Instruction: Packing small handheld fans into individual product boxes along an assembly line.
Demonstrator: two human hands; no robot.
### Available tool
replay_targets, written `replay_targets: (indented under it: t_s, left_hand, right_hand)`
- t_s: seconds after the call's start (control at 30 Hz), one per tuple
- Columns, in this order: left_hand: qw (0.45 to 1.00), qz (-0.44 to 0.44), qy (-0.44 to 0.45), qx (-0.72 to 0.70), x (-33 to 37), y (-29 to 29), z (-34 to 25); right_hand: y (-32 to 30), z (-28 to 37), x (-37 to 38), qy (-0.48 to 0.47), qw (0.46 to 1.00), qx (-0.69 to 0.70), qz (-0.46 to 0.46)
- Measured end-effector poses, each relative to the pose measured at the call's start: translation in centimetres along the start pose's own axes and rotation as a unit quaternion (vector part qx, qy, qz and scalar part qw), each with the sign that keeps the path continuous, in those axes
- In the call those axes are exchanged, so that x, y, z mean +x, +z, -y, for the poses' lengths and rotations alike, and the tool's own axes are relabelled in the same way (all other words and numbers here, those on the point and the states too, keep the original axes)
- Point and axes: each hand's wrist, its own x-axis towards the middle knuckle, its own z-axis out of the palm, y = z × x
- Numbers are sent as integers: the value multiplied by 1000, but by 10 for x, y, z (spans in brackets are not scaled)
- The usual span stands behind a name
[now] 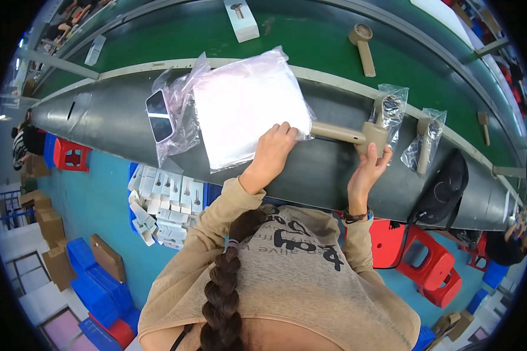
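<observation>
A tan handheld fan [338, 133] lies across the front of me, its head to the right and its handle pointing left. My right hand [366, 171] is closed on the fan's head from below. The handle's end meets the right edge of a flat pile of clear plastic bags [246, 99]. At that edge, the bent fingers of my left hand [271, 154] pinch the plastic bag beside the handle. Whether the handle's tip is inside the bag is hard to make out. Just beyond my right hand lie two bagged fans, one near [390, 108] and one farther right [425, 143].
A phone [160, 116] rests on crumpled plastic at the left. A black cap [445, 190] sits at the right. On the green conveyor [310, 41] are a white box [242, 22] and unbagged fans [364, 51]. Below left stands a blue crate of small boxes [168, 196]; red stools [424, 257] are lower right.
</observation>
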Motion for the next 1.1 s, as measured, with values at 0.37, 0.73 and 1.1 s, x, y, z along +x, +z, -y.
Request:
replay_targets:
  t_s: [0.37,0.73,1.1]
  left_hand:
    - [925,48,-239,-290,17,-20,19]
    - [863,0,-255,-437,10,-17,33]
    - [900,-73,-264,-340,7,-11,25]
  right_hand:
    - [11,-3,-15,-88,992,-85,30]
    - [12,-1,-30,-176,970,-148,81]
    - [21,-35,-29,-43,996,-77,14]
